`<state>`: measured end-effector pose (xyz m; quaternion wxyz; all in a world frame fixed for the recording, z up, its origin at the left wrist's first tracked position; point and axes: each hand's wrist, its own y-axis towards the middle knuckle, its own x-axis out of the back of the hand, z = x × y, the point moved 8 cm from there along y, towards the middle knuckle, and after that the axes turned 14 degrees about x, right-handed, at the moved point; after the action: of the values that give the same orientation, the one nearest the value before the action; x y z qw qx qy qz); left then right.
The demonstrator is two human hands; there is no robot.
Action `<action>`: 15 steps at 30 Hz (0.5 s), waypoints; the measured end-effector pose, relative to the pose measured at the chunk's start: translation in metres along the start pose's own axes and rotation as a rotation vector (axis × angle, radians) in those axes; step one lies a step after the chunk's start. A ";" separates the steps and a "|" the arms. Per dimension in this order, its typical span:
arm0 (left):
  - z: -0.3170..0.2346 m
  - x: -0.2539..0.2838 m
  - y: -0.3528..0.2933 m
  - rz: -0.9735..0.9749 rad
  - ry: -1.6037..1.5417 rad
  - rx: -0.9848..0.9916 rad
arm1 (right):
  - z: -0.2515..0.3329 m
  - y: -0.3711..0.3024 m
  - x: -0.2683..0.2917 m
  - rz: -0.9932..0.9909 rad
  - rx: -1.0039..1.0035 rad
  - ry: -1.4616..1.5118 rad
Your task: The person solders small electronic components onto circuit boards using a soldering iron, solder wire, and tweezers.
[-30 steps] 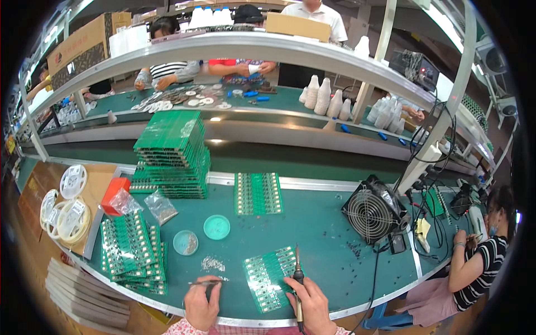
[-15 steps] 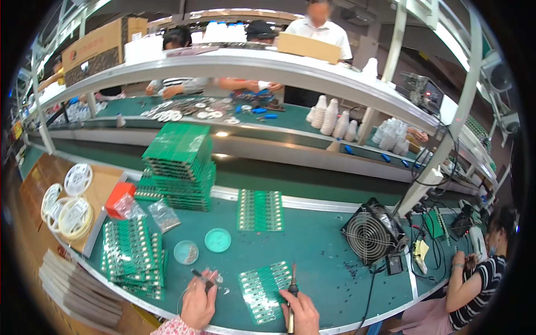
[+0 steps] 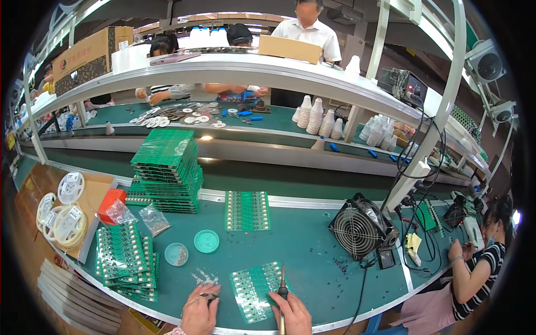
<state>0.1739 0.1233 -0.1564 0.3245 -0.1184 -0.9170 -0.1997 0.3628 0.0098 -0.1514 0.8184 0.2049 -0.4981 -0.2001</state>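
Observation:
My right hand point(image 3: 293, 315) is closed around a soldering iron point(image 3: 283, 291), its tip pointing up and away over a green circuit-board panel point(image 3: 251, 293). The fingers are at the panel's right edge. To the left, my left hand point(image 3: 199, 314) is closed on what look like dark tweezers point(image 3: 210, 296), mostly hidden by the fingers. Just beyond its fingertips lies a scatter of tiny whitish parts point(image 3: 204, 277) on the green mat. A shallow round dish point(image 3: 176, 254) with small parts stands farther left, beside a turquoise lid point(image 3: 206, 242).
Board stacks stand at left point(image 3: 120, 254) and behind point(image 3: 164, 167); another panel point(image 3: 247, 211) lies ahead. A fan point(image 3: 357, 230) with trailing cable point(image 3: 360, 301) is on the right. Reels point(image 3: 70, 223) fill a cardboard tray. A co-worker point(image 3: 474, 279) sits far right; a shelf point(image 3: 223, 64) spans above.
The view has shifted slightly, moving the scene left. My left hand has drawn back and its tool has turned, uncovering more whitish parts. My right hand keeps the soldering iron over the panel.

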 end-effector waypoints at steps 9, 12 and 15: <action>0.008 0.007 0.008 -0.043 0.048 0.039 | -0.016 -0.008 -0.014 0.045 0.058 -0.026; 0.003 0.022 0.008 -0.147 0.048 0.108 | -0.005 0.004 -0.001 0.028 0.035 -0.012; 0.016 0.021 0.003 -0.142 -0.075 0.216 | -0.008 0.009 -0.001 0.028 0.000 0.002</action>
<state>0.1503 0.1348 -0.1532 0.2858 -0.0249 -0.9507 -0.1178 0.3706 0.0188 -0.1504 0.8216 0.1980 -0.5003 -0.1886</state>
